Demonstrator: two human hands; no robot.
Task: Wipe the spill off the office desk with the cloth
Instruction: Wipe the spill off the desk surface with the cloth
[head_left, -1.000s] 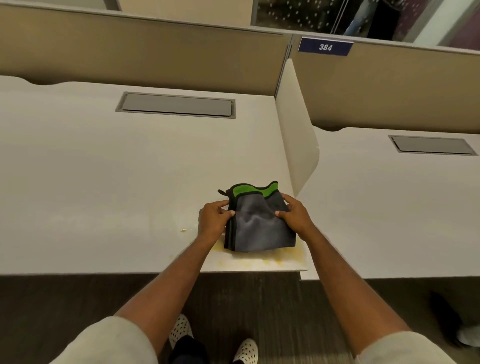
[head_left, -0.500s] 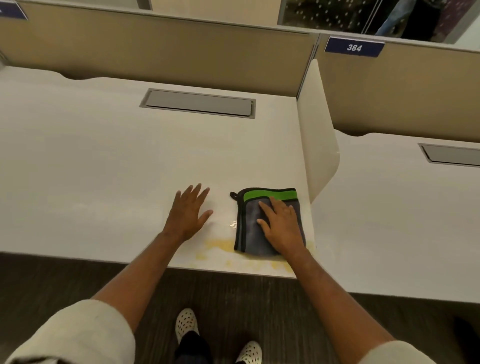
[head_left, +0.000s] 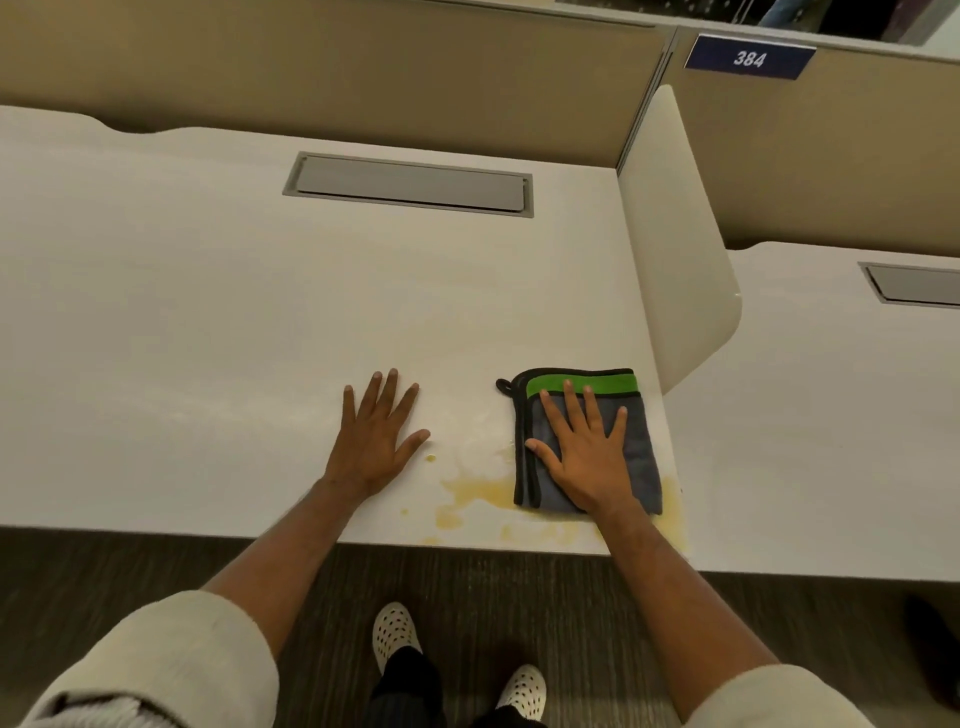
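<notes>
A folded grey cloth (head_left: 636, 457) with a green band and black trim lies flat near the front right corner of the white office desk (head_left: 208, 322). My right hand (head_left: 584, 452) presses flat on top of it, fingers spread. A yellowish spill (head_left: 478, 491) stains the desk to the left of the cloth and along the front edge, with more showing at the cloth's right side. My left hand (head_left: 376, 436) rests flat and bare on the desk, left of the spill, holding nothing.
A white divider panel (head_left: 675, 249) stands just right of the cloth, with a neighbouring desk (head_left: 810, 426) beyond it. A grey cable hatch (head_left: 410, 184) sits at the back. Tan partition walls (head_left: 363, 67) close the rear. The desk's front edge lies just below the spill.
Both hands gripped the cloth's sides a second ago. The left hand let go and moved left onto the desk; the right hand flattened the cloth down onto the spill.
</notes>
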